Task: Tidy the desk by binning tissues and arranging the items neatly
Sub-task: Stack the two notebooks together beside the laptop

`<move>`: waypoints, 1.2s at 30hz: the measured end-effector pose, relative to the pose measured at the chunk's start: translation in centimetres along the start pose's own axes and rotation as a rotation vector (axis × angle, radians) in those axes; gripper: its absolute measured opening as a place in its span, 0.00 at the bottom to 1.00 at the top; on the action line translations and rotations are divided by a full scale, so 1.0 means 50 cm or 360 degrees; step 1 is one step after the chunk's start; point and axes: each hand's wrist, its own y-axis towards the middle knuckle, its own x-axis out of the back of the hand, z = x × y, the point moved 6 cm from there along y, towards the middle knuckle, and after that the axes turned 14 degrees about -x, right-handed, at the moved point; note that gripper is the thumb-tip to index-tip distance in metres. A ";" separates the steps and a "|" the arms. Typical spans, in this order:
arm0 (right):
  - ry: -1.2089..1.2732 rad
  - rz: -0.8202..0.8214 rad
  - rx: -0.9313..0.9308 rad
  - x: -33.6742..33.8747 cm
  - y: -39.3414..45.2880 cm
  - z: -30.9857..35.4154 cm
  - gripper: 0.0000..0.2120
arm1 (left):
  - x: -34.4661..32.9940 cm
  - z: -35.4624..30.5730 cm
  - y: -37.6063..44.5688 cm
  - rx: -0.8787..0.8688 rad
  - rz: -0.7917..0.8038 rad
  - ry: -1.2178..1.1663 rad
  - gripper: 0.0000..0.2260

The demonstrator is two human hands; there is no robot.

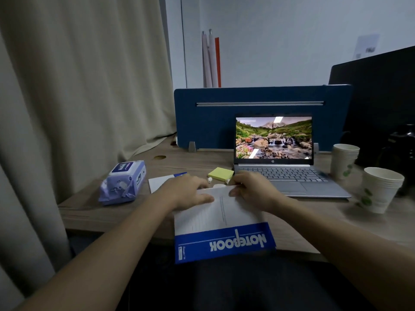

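Cups (379,189) crowd right edge (laptop (289,176) beside).

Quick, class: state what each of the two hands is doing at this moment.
Left hand: fingers curled on the far edge of the notebook, holding it.
Right hand: grips the same far edge.

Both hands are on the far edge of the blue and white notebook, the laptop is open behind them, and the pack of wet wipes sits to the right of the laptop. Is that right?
Not quite. In the head view the pack of wet wipes lies to the left, near the curtain; paper cups stand right of the laptop. The rest holds: left hand and right hand are on the notebook's far edge, laptop open behind.
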 end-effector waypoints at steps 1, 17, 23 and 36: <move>-0.0015 -0.0065 0.0019 0.001 0.005 0.000 0.03 | 0.000 -0.003 0.006 -0.0046 0.0021 -0.0031 0.13; 0.1412 0.0120 -0.0659 -0.088 0.043 -0.035 0.28 | -0.020 0.168 -0.123 0.0695 -0.1070 -0.0856 0.09; 0.1072 0.0318 -0.0475 -0.135 0.078 0.044 0.17 | -0.068 0.194 -0.129 0.0948 -0.1267 -0.1092 0.07; 0.0128 0.0381 -0.0102 -0.262 0.130 0.094 0.21 | -0.095 0.228 -0.110 0.1193 -0.1096 -0.0826 0.26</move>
